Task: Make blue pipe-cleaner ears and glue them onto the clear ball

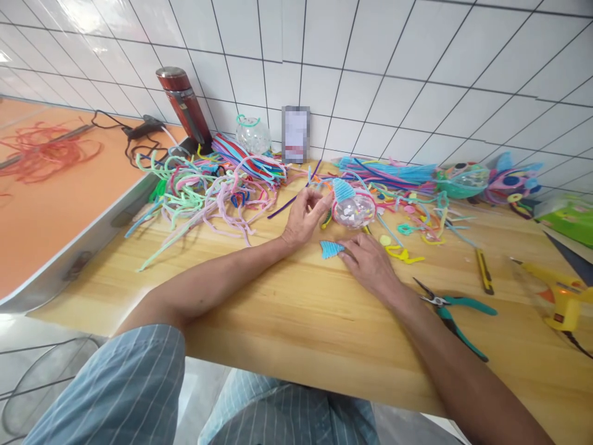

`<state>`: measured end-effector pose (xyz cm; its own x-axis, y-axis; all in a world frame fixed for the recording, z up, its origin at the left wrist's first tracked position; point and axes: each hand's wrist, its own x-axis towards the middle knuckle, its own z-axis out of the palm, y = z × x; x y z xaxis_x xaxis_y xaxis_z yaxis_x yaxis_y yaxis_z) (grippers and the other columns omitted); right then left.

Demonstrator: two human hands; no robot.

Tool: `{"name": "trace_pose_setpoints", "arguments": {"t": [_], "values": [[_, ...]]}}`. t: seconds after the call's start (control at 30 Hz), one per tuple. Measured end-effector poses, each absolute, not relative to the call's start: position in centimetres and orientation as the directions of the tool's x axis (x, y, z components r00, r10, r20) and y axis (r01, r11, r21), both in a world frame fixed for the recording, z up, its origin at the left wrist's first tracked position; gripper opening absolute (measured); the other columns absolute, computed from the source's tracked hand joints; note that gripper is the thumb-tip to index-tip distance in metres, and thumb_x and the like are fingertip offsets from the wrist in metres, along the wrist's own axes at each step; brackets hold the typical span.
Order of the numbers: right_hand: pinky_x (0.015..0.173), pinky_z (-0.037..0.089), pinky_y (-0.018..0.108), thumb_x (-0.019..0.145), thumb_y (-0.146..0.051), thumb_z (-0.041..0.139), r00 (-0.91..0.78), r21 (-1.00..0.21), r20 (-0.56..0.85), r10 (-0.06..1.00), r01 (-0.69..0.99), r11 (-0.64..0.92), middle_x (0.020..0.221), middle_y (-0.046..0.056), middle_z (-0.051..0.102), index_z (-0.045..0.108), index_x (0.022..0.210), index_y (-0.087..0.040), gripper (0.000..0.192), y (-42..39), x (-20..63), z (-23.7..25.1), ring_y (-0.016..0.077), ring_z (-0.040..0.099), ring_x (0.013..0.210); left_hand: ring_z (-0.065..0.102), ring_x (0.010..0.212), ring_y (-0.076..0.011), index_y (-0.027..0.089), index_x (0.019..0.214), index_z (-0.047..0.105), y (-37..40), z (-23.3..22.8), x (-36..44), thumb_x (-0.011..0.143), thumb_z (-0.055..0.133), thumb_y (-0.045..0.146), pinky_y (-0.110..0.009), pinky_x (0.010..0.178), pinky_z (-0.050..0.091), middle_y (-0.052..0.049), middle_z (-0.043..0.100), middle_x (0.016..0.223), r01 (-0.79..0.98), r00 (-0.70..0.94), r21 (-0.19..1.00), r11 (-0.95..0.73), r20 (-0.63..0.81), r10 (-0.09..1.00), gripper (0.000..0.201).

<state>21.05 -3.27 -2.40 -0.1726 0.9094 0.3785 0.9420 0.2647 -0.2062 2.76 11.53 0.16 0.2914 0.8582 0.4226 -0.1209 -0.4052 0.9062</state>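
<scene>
My left hand (303, 217) is closed, its curled fingertips at the left edge of a clear plastic ball (356, 211). Pink pipe cleaner rims the ball, and shiny bits show inside. A ribbed blue pipe-cleaner fin (343, 190) stands on its top. Just below the ball, my right hand (368, 261) pinches the right tip of a second, flat blue pipe-cleaner fin (330, 249) lying on the wooden table. The left fingers partly hide where they meet the ball.
Loose pipe cleaners (204, 191) pile up on the left. Two finished-looking fish crafts (463, 179) sit at the back right. Pliers (456, 309), a utility knife (484, 272) and a yellow glue gun (558, 293) lie to the right. A red thermos (183, 105) and phone (295, 134) stand behind.
</scene>
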Motion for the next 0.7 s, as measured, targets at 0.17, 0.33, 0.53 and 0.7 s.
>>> {"name": "trace_pose_setpoints", "arguments": {"t": [0.17,0.33,0.53,0.7], "values": [[0.084,0.052,0.043,0.110,-0.028,0.053,-0.185,-0.179,0.407,0.894,0.944,0.277,0.095,0.010,0.071,0.078,0.099,-0.025,0.027,-2.8,21.0,-2.8,0.0279,0.064,0.091,0.039,0.067,-0.0135,0.022,0.069,0.049,10.4,1.3,2.2,0.095,0.056,0.086,-0.032,0.068,0.037,0.003,0.041,0.067,-0.134,0.412,0.906,-0.401,0.419,0.810,0.070],[0.081,0.049,0.041,0.111,-0.033,0.049,-0.142,-0.194,0.443,0.885,0.949,0.249,0.087,0.009,0.071,0.071,0.090,-0.026,0.031,-3.0,21.9,-1.9,0.0273,0.064,0.085,0.045,0.062,-0.0143,0.021,0.071,0.060,9.0,1.1,1.6,0.100,0.061,0.069,-0.031,0.067,0.037,0.001,0.052,0.065,-0.052,0.668,0.778,-0.626,0.493,0.557,0.056],[0.081,0.047,0.039,0.106,-0.033,0.052,-0.046,-0.279,0.482,0.875,0.938,0.203,0.083,0.007,0.072,0.068,0.090,-0.027,0.023,-4.2,23.5,0.6,0.0259,0.065,0.081,0.065,0.086,-0.0220,0.023,0.111,0.075,8.5,1.0,2.1,0.093,0.073,0.053,-0.032,0.083,0.048,-0.007,0.071,0.093,0.064,0.736,0.701,-0.710,0.447,0.508,0.035],[0.076,0.052,0.036,0.109,-0.042,0.050,0.083,-0.436,0.489,0.868,0.885,0.161,0.084,0.003,0.073,0.067,0.102,-0.027,0.024,-4.8,23.2,1.8,0.0230,0.068,0.078,0.045,0.066,-0.0139,0.021,0.075,0.059,8.6,1.3,2.8,0.094,0.070,0.054,-0.027,0.068,0.038,0.003,0.047,0.066,-0.011,0.769,0.873,-0.487,0.319,0.554,0.040]]}}
